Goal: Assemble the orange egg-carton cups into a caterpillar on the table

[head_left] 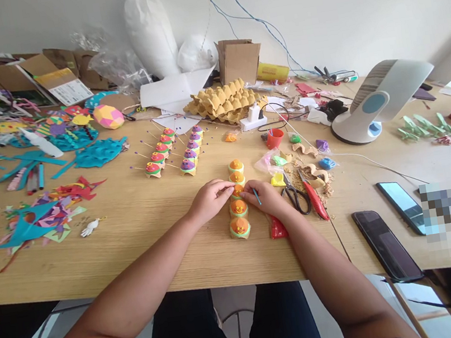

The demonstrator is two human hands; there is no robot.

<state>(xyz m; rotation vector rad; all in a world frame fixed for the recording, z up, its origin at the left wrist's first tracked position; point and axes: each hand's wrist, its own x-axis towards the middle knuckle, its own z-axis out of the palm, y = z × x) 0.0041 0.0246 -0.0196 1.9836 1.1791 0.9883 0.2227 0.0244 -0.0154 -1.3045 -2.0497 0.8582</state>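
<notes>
In front of me runs an egg-carton strip [241, 227], its cups topped with orange clay domes and green rims; the nearer domes show small faces. My left hand [213, 199] is closed, thumb and fingertips against the left side of the middle cup. From the right, my right hand [264, 196] meets the same cup with its fingers closed, a thin blue stick [256, 196] held in them. The fingertips partly cover that cup. Farther left stand a strip with red domes [157, 157] and one with purple domes [187, 165], thin pins sticking out of their sides.
Black scissors [297, 198], a red-handled cutter [315, 195] and a yellow clay lump [278, 179] lie beside my right hand. Stacked egg trays [219, 102] are at the back. A white fan [376, 101] and a dark phone [387, 246] are rightward, paper scraps [46, 218] leftward.
</notes>
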